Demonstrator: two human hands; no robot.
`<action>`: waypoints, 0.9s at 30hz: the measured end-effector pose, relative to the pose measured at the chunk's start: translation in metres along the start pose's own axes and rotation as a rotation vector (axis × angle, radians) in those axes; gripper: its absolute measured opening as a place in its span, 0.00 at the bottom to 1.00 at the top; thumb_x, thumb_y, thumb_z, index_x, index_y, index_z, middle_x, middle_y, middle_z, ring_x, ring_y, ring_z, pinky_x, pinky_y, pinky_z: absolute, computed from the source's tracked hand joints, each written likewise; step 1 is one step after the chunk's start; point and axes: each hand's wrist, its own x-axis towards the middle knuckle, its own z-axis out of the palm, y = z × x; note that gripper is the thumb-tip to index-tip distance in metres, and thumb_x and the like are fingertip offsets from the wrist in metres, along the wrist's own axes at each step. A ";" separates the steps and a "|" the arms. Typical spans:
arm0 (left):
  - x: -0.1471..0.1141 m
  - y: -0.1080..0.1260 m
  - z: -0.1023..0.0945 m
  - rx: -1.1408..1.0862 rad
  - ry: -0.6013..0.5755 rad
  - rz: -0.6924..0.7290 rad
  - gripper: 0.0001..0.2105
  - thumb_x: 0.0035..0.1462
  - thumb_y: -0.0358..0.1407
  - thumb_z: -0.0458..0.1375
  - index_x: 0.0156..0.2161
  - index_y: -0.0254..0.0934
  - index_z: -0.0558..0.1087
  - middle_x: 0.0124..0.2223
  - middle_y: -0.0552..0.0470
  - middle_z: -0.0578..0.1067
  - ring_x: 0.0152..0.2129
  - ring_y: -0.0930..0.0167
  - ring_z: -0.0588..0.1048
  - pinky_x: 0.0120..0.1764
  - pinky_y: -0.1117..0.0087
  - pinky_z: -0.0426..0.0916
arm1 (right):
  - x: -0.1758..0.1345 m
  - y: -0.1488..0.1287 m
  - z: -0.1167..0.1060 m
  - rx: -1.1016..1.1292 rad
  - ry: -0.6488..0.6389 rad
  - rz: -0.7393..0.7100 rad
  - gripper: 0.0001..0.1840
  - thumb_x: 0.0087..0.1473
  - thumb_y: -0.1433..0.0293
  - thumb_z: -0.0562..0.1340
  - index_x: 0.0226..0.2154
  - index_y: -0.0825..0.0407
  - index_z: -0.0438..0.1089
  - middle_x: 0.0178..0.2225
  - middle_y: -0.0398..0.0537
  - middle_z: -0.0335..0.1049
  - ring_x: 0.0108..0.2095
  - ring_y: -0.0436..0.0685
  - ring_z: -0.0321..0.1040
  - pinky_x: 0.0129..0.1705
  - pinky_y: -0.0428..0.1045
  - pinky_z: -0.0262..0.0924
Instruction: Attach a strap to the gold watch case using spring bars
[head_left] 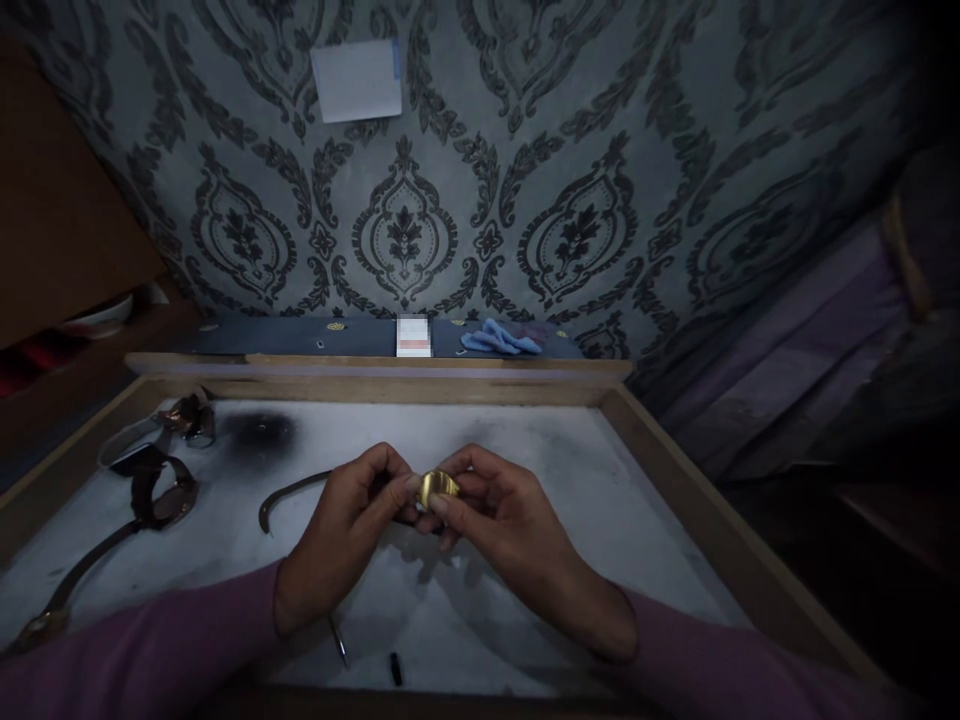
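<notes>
Between my two hands is a gold-coloured watch case (438, 489), shiny side up, held above the white work surface. My left hand (352, 530) pinches its left edge between thumb and fingers. From the other side my right hand (517, 525) grips it, thumb on the front and fingers curled behind. A dark curved watch strap (289, 492) reaches out to the left behind my left hand; whether it joins the case is hidden. Below my left wrist lies a thin metal-tipped tool (339, 640), partly covered. A small black piece (395, 668) rests near the front edge.
A wooden rim (675, 470) borders the tray-like table. On the left lie a watch with a dark strap (154, 495), another strap (94, 560) and a clear, shiny bundle (191, 415). Behind the rim are a blue cloth (501, 338) and a small white box (414, 337).
</notes>
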 end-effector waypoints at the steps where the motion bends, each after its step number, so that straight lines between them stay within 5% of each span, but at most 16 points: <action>1: 0.000 0.000 0.000 -0.020 0.001 -0.008 0.13 0.59 0.43 0.56 0.29 0.35 0.67 0.26 0.54 0.71 0.25 0.73 0.70 0.30 0.72 0.65 | 0.000 0.000 0.000 -0.001 0.001 -0.002 0.13 0.48 0.64 0.69 0.28 0.52 0.66 0.24 0.42 0.73 0.26 0.49 0.72 0.24 0.43 0.67; 17: 0.006 0.002 0.000 -0.148 -0.015 -0.089 0.13 0.51 0.41 0.64 0.26 0.34 0.68 0.23 0.54 0.74 0.22 0.74 0.73 0.27 0.74 0.67 | 0.000 0.003 -0.001 0.030 -0.020 -0.018 0.13 0.49 0.64 0.68 0.29 0.53 0.65 0.24 0.41 0.73 0.26 0.48 0.72 0.24 0.42 0.66; 27: 0.007 0.002 -0.004 0.022 0.013 -0.050 0.14 0.53 0.42 0.61 0.26 0.33 0.69 0.22 0.55 0.71 0.21 0.75 0.71 0.25 0.76 0.65 | 0.002 0.003 -0.001 0.044 -0.010 0.037 0.15 0.47 0.63 0.69 0.29 0.53 0.64 0.26 0.44 0.75 0.25 0.49 0.72 0.24 0.41 0.64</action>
